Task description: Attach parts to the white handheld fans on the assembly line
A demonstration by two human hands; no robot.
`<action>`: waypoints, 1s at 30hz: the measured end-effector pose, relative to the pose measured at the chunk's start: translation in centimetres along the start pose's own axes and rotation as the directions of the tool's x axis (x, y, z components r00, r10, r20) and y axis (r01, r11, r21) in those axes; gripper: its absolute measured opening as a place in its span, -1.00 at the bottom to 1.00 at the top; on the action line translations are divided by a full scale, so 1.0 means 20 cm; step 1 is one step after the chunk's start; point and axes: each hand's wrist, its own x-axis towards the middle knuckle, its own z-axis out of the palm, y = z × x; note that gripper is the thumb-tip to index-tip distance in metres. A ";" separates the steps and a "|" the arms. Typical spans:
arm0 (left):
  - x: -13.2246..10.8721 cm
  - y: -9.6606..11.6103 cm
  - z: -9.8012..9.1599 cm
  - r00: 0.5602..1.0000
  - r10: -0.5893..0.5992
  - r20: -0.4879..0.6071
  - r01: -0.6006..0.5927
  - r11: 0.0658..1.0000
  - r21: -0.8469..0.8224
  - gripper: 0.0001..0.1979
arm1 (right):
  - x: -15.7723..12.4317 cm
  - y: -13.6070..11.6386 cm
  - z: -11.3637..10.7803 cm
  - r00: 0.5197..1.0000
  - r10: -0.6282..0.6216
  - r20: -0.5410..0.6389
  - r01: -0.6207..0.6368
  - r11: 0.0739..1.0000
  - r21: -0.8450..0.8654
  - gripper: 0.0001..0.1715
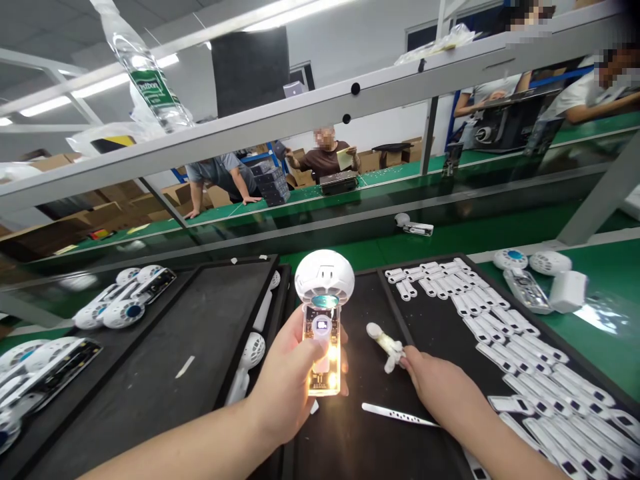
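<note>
"Gripping what, each hand?"

"Left hand (285,373): the lit device (325,323), thumb in front, fingers behind, raised at centre. Right hand (440,383): pinching one end of a small white piece (384,341)."

"Room around the device?"

"At nine o'clock, white fan units (123,312), then black floor inside the left tray (165,313), up to its raised edge. Some open middle tray (360,373) between the hands. White piece just past three; at three, farther, white covers (520,353) crowd the right edge."
</note>
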 end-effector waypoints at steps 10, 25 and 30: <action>-0.01 -0.02 -0.01 0.999 0.035 0.028 -0.035 0.999 -0.026 -0.82 | -0.02 -0.03 -0.06 1.000 0.015 0.005 -0.015 1.000 0.012 -0.69; 0.02 -0.03 -0.02 1.000 -0.007 -0.022 0.007 1.000 -0.025 -0.83 | -0.01 -0.01 -0.02 0.998 -0.023 -0.065 0.020 0.999 -0.045 -0.73; 0.01 -0.02 -0.02 0.999 -0.015 -0.044 0.014 0.999 -0.033 -0.81 | -0.01 -0.01 -0.01 0.997 -0.032 -0.065 0.028 0.997 -0.068 -0.73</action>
